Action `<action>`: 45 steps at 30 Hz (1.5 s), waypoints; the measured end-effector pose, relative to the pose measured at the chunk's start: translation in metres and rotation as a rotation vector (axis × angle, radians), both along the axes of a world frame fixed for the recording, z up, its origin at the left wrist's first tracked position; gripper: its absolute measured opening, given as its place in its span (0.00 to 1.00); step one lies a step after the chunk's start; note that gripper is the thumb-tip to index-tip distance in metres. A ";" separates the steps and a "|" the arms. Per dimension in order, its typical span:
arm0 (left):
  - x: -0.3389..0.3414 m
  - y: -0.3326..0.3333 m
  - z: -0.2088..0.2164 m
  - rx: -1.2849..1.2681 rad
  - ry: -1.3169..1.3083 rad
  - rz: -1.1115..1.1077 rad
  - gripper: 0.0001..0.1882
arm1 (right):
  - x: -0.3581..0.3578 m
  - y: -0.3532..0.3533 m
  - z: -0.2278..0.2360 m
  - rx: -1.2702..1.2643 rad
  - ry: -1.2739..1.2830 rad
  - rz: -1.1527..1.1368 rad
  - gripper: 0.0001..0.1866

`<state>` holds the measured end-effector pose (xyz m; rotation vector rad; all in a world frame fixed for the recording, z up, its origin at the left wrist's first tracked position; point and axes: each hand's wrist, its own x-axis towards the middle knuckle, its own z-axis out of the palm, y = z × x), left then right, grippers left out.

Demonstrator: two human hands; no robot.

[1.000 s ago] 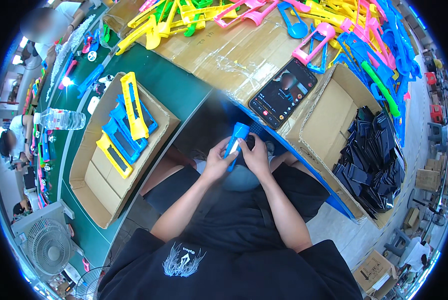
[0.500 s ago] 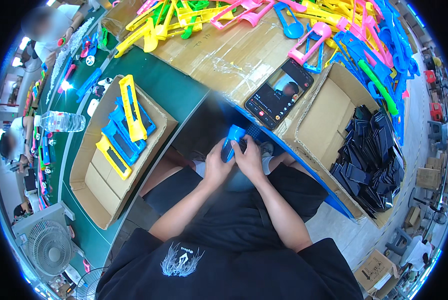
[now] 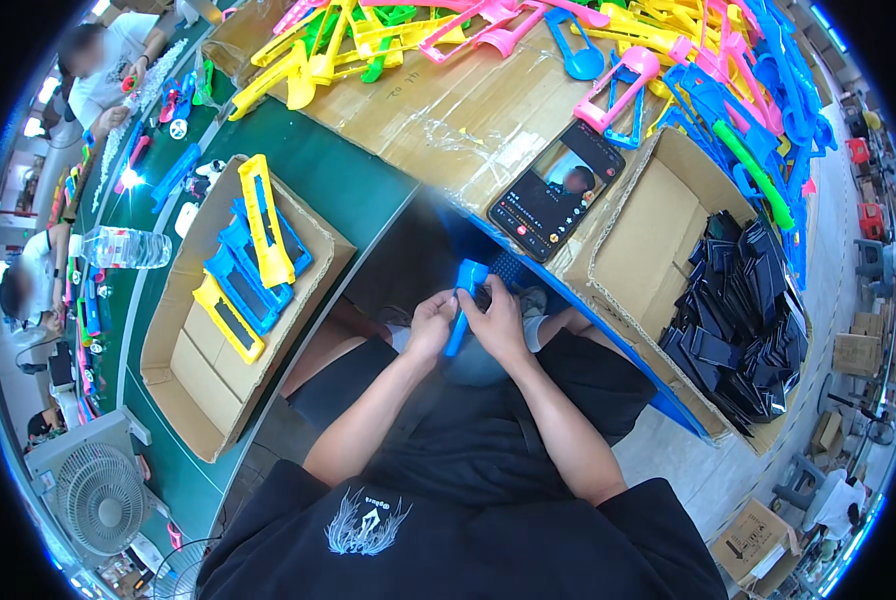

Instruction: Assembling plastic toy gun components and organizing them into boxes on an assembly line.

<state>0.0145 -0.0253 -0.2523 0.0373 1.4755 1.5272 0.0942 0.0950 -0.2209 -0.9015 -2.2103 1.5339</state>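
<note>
Over my lap, a blue plastic handle-like part (image 3: 472, 272) is held between both hands, its wider end pointing away from me. My left hand (image 3: 430, 326) is closed at its left side, fingertips pinched near the middle. Around its right side my right hand (image 3: 498, 328) is closed, thumb lying along the part. The narrow lower end shows below the fingers. Whether a small piece sits under the fingertips is hidden. Left of me, a cardboard tray (image 3: 183, 370) carries yellow frames (image 3: 266, 225) and blue frames (image 3: 248, 290), some with dark panels.
At right, a carton (image 3: 633, 245) holds many thin black panels (image 3: 733, 320). A phone (image 3: 558, 190) lies on the cardboard-covered table beside it. Colourful plastic frames (image 3: 638, 85) are heaped at the back. A fan (image 3: 100, 490) and water bottle (image 3: 126, 247) stand left; people sit beyond.
The blue part has turned, so its narrow side shows instead of the dark face. My left fingers have shifted from wrapping its side to a pinch.
</note>
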 end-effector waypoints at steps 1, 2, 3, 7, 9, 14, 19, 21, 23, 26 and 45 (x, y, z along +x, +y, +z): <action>0.005 0.004 0.001 -0.027 0.093 0.037 0.14 | 0.000 -0.001 -0.003 0.026 -0.050 -0.026 0.19; 0.009 0.007 0.002 -0.054 0.186 0.076 0.14 | 0.000 -0.002 -0.006 0.028 -0.053 -0.024 0.19; 0.010 0.008 0.003 -0.075 0.208 0.100 0.13 | 0.000 -0.002 -0.009 0.047 -0.060 -0.028 0.17; 0.006 0.005 0.005 -0.087 0.316 0.099 0.13 | -0.002 0.000 -0.008 0.056 -0.126 -0.005 0.16; 0.001 0.001 0.007 -0.063 0.395 0.066 0.14 | -0.002 0.002 -0.004 0.036 -0.082 0.005 0.16; 0.001 0.004 0.016 0.084 0.447 -0.043 0.24 | 0.000 0.011 -0.014 0.025 -0.004 -0.080 0.19; 0.005 0.001 0.007 -0.028 0.707 -0.210 0.24 | 0.001 0.012 -0.003 -0.114 0.035 -0.002 0.21; -0.002 -0.004 0.000 0.024 0.399 -0.155 0.21 | -0.002 0.006 0.002 -0.326 0.158 0.054 0.19; -0.006 -0.002 0.002 0.115 0.063 -0.045 0.17 | 0.000 0.003 -0.004 -0.238 0.102 -0.055 0.18; -0.007 0.007 0.007 0.173 0.042 0.167 0.17 | 0.004 -0.004 -0.016 -0.270 -0.008 -0.087 0.18; -0.004 0.020 -0.007 -0.170 0.309 0.457 0.10 | 0.001 -0.050 -0.021 -0.910 -0.209 -0.119 0.14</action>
